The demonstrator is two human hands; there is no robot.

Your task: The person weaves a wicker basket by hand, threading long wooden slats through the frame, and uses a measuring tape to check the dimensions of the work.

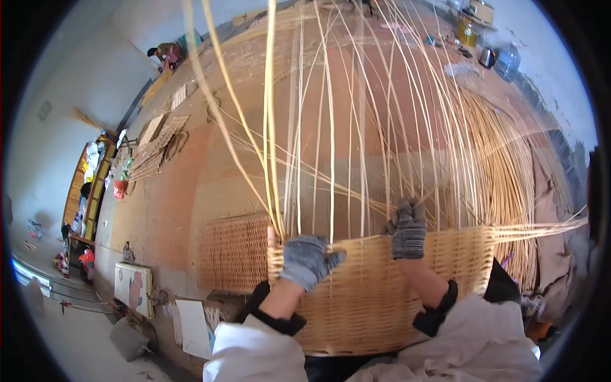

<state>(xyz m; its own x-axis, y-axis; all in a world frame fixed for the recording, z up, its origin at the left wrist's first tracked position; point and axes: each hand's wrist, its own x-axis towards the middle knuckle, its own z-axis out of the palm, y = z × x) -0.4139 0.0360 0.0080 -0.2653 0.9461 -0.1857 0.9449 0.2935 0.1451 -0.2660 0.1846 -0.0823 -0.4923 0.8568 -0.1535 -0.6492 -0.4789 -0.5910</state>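
A woven wicker panel (363, 293) stands in front of me, its long upright stakes (331, 146) fanning up from the top edge. My left hand (309, 260), in a grey knitted glove, is closed over that edge near the left end, thumb pointing right. Further right, my right hand (408, 230), gloved the same way, curls its fingers at the top edge. Thin weaving strands (344, 189) run slantwise from it up to the left between the stakes; its fingertips are partly hidden. More loose strand ends (541, 228) stick out past the panel's right end.
A thick bundle of wicker rods (503, 178) lies on the right. Another woven piece (232, 254) is on the floor at left, beyond it a picture board (133, 290). A kettle (487, 57) and water jug (507, 62) stand far right. Another person (167, 54) bends at far left.
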